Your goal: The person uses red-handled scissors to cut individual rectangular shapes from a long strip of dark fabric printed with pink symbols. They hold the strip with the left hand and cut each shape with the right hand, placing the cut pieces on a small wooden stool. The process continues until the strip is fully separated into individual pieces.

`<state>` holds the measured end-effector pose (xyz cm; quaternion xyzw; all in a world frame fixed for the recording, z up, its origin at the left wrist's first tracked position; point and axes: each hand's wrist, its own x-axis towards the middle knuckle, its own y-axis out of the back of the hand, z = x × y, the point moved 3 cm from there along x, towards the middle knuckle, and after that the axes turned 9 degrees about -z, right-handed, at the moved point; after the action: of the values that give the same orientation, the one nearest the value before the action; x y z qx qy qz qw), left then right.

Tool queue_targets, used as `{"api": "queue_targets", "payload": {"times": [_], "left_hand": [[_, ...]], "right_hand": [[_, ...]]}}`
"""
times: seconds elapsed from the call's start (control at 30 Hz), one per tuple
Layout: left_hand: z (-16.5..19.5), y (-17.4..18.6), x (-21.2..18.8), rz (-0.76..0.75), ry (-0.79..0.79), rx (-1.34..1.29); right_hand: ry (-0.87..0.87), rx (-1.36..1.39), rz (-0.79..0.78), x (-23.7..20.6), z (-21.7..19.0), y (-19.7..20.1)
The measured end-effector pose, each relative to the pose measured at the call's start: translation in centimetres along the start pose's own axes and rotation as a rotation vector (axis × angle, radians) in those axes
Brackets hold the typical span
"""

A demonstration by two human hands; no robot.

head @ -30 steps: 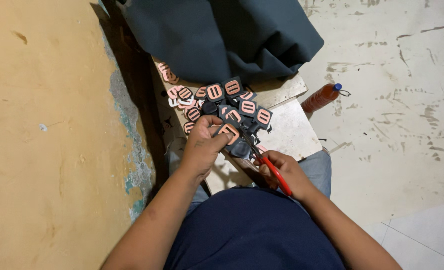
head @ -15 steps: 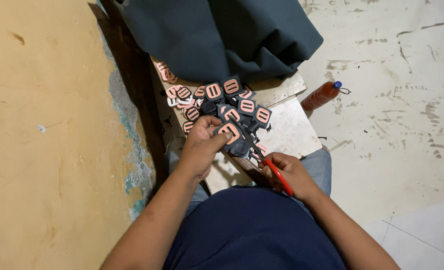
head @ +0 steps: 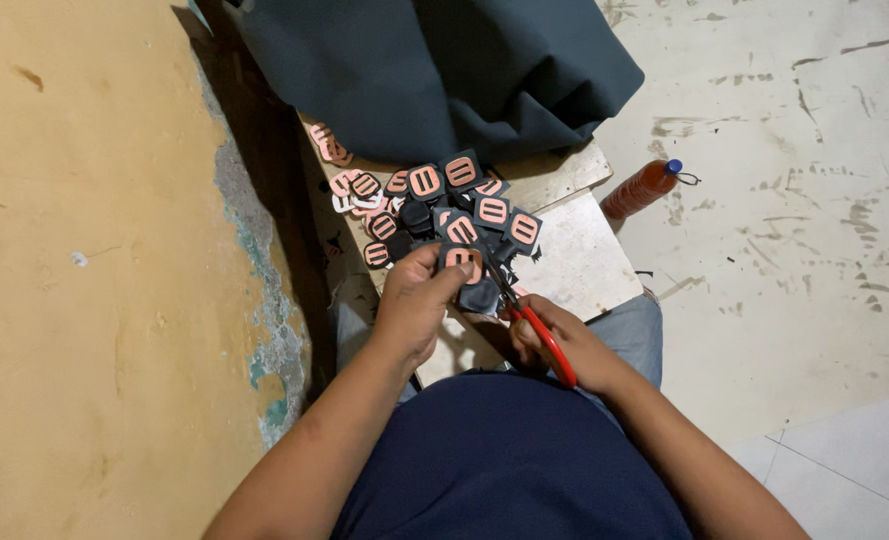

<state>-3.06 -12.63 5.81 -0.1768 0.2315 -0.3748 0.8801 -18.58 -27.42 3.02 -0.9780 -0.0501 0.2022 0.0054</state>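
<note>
Scuffed concrete floor on the right, ochre wall with peeling paint on the left, small pale wooden worktop at centre with a dark teal cloth heaped at its 12 o'clock end. Cluster of black patches with orange slotted shapes sits on the worktop just below the cloth; a few loose orange pieces trail off toward 10 o'clock. Orange bottle with blue cap lies on the floor at 2 o'clock, well apart from the work. Left hand pinches one patch at the cluster's 6 o'clock edge, thumb and fingers closed on it, lifting it slightly. Right hand is wrapped round red-handled scissors, grip closed on the handles; blades point toward 11 o'clock, tips at the held patch. Blade gap is too dark and small to read, so can't tell whether they're apart or together. Judgement: step in hand is trimming or separating a single patch from the bunch. Next cut calls for the left hand to keep the patch taut and clear of its neighbours, fingers out of the blade line.
</note>
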Motion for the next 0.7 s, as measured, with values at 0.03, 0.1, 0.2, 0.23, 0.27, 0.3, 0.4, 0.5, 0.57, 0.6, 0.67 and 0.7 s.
{"api": "queue_targets", "payload": {"times": [0.03, 0.1, 0.2, 0.23, 0.27, 0.3, 0.4, 0.5, 0.57, 0.6, 0.67, 0.7], "left_hand": [[-0.3, -0.1, -0.2, -0.029, 0.014, -0.019], [-0.8, -0.3, -0.4, -0.054, 0.012, -0.005], [-1.4, -0.1, -0.4, -0.068, 0.032, -0.041], [-1.5, 0.0, -0.4, -0.07, 0.045, -0.063], [-1.6, 0.1, -0.3, -0.072, 0.051, -0.065], [-1.7, 0.2, -0.3, -0.075, 0.058, -0.067], [-1.8, 0.4, -0.3, -0.085, 0.105, -0.115], [-1.6, 0.4, -0.2, -0.105, 0.141, -0.137], [-1.5, 0.5, -0.1, -0.129, 0.152, -0.125], [-1.4, 0.6, 0.0, -0.145, 0.155, -0.113], [-1.2, 0.8, 0.0, -0.176, 0.163, -0.114], [-1.1, 0.8, 0.1, -0.193, 0.168, -0.127]], "right_hand": [[0.012, -0.001, 0.004, 0.1, -0.2, 0.0], [0.035, 0.001, 0.018, 0.3, -0.4, -0.2], [0.082, 0.026, 0.022, 0.6, -0.7, -0.4], [0.099, 0.038, 0.021, 0.7, -0.7, -0.5], [0.088, 0.061, 0.02, 0.6, -0.6, -0.6], [0.076, 0.084, 0.018, 0.5, -0.5, -0.6], [0.038, 0.18, 0.028, 0.4, -0.2, -0.7], [-0.004, 0.137, 0.057, -0.2, -0.1, -0.3], [-0.026, 0.107, 0.072, -0.5, -0.1, 0.0], [-0.033, 0.116, 0.074, -0.5, -0.1, 0.1], [-0.052, 0.116, 0.075, -0.8, -0.1, 0.2], [-0.063, 0.107, 0.074, -0.9, -0.1, 0.4]]}}
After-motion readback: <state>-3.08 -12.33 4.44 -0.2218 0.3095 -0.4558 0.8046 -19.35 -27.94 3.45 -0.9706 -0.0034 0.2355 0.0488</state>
